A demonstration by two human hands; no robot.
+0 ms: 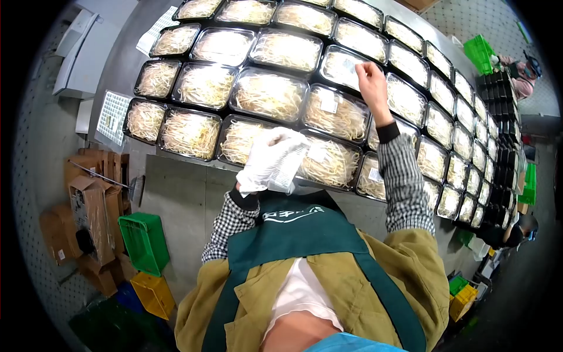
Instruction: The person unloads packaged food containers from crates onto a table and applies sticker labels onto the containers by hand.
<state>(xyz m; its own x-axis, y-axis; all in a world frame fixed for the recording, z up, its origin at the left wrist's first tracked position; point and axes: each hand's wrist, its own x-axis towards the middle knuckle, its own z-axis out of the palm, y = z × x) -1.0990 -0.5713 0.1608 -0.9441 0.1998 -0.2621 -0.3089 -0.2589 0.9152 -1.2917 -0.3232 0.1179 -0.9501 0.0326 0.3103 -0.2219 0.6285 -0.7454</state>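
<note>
My left hand, in a white glove, is closed on a sheet of labels above the front row of packs. Bare, my right hand is over a pack of bean sprouts farther back, its fingers bent together at the pack's lid; anything between the fingertips is too small to make out. Black trays of sprouts under clear film stand in rows on the metal table. A pack between my hands bears a white label, and so does a front pack.
More label sheets lie at the table's left edge. Cardboard boxes, a green crate and a yellow crate are on the floor at left. Stacked black trays and two people are at right.
</note>
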